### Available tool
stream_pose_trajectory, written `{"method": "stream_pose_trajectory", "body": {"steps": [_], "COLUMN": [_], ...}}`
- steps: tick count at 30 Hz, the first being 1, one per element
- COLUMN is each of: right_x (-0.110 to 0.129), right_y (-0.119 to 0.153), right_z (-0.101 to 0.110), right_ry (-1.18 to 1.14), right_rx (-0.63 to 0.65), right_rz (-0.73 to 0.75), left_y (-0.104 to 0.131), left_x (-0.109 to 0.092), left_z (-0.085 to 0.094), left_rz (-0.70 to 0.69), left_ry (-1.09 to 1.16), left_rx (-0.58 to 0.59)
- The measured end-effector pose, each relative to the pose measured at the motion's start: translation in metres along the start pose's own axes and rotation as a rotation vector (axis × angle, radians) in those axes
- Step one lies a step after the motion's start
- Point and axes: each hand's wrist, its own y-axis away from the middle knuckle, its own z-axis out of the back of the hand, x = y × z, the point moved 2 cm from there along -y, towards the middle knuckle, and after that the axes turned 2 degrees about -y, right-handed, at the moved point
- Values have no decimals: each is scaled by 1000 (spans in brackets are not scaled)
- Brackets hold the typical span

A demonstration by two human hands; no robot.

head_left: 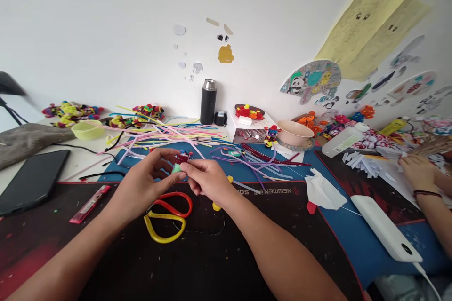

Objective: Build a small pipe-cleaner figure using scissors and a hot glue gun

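The left hand (146, 183) and the right hand (212, 179) both pinch a small colourful figure (182, 158). Pressing too hard could bend it.

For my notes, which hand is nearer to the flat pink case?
Left. The left hand is to the right of the pink case; the right hand is farther right.
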Motion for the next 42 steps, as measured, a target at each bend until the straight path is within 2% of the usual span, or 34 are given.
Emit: {"method": "stream_pose_trajectory", "body": {"steps": [3, 8, 12, 15, 19, 22, 27, 33, 42], "right_x": [0, 1, 1, 0, -2, -2, 0, 1, -3], "right_y": [0, 0, -1, -1, -1, -2, -1, -1, -2], "right_z": [0, 1, 1, 1, 3, 3, 0, 1, 5], "right_ry": [66, 96, 88, 98, 119, 138, 172, 204, 387], "right_rx": [0, -5, -6, -12, -7, -11, -19, -4, -55], "right_rz": [54, 98, 105, 103, 127, 90, 38, 51, 105], "left_y": [1, 0, 0, 1, 1, 0, -1, -1, -6], "left_x": [3, 6, 11, 11, 7, 5, 7, 11, 18], "left_z": [-3, -4, -6, -6, -5, -6, -6, -3, -3], "left_rz": [22, -10, 43, 55, 6, -11, -44, -83, -21], "left_ry": [-17, 40, 65, 35, -59, -140, -214, -259, -247], "left_rx": [33, -48, -24, -23, -68, -72, -105, -134, -139]}}
